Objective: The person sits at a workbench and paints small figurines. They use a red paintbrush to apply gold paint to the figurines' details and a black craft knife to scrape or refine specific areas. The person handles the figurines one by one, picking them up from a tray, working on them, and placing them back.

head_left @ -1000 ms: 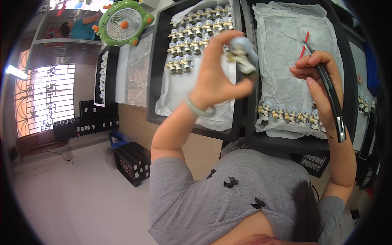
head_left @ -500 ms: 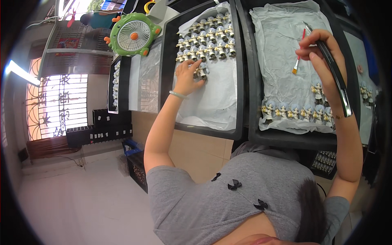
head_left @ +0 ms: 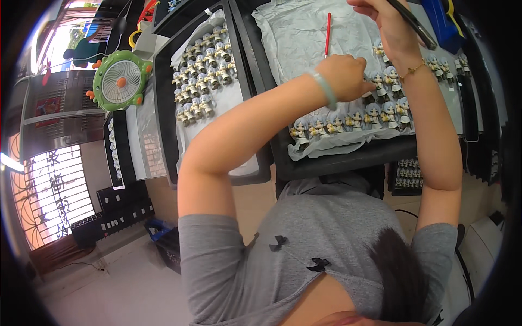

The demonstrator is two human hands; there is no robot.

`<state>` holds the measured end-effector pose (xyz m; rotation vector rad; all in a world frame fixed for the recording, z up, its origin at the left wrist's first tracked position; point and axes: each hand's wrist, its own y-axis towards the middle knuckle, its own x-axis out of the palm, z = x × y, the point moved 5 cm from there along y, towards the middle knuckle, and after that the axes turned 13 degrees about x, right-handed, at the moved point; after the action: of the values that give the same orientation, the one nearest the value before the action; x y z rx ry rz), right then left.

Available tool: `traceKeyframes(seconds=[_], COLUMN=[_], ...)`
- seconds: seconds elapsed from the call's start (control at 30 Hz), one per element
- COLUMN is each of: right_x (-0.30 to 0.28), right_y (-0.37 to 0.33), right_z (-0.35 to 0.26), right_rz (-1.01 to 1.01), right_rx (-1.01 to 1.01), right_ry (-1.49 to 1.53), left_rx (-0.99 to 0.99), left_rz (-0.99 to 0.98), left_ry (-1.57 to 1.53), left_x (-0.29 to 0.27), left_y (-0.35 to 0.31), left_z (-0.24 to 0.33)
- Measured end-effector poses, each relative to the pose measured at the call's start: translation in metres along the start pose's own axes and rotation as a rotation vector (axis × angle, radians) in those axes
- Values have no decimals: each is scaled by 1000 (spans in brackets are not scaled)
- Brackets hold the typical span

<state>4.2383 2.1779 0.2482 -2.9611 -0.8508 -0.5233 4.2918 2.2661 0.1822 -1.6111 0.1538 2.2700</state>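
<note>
My left hand [head_left: 345, 79] is over the near part of the right tray [head_left: 304, 163]. Its index finger and thumb are apart, beside a small pale-haired figurine [head_left: 368, 96]; the other fingers are partly hidden. Up at the top edge, my right hand [head_left: 394, 32] has its fingers closed round a long black pen-like tool [head_left: 411, 23], whose upper end is out of view. Several more figurines [head_left: 337, 123] stand in rows on crumpled white paper [head_left: 288, 32]. A red-handled brush [head_left: 328, 35] lies on that paper, its bristle end hidden behind my left hand.
The left tray [head_left: 163, 65] holds several rows of similar figurines [head_left: 204, 81]. A green fan [head_left: 120, 81] stands beyond it. More figurines [head_left: 440, 68] are at the right, near a blue box [head_left: 443, 24]. A barred window [head_left: 60, 190] is at the far left.
My left hand has moved from the figurines in the left tray across to those in the right tray. The view has shifted right; my right hand still holds the black tool.
</note>
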Motion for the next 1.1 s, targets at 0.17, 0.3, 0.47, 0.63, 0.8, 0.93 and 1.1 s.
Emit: traceKeyframes(seconds=[0.17, 0.3, 0.47, 0.63, 0.8, 0.93, 1.1], right_x=[0, 9, 34, 53, 59, 60, 61], right_y=[2, -11, -28, -44, -49, -49, -54], right_z=[7, 0, 4, 10, 11, 11, 10], right_rz=[-11, -66, -271, -404, -424, -383, -379], right_rx=[44, 109, 155, 123, 161, 197, 235], right_ry=[-21, 22, -76, -284, -396, -442, -444], left_rx=[-46, -66, -79, -6, 82, 109, 218], left_rz=[-230, 108, 470, 609, 624, 642, 611], left_ry=[-203, -432, -1448, -2013, -1724, -1693, -1678], left_x=[11, -23, -39, -40, -38, -36, -37], left_y=[15, -34, -107, -147, -158, -160, -161], left_z=[-25, -48, -30, -18, -13, -5, -3])
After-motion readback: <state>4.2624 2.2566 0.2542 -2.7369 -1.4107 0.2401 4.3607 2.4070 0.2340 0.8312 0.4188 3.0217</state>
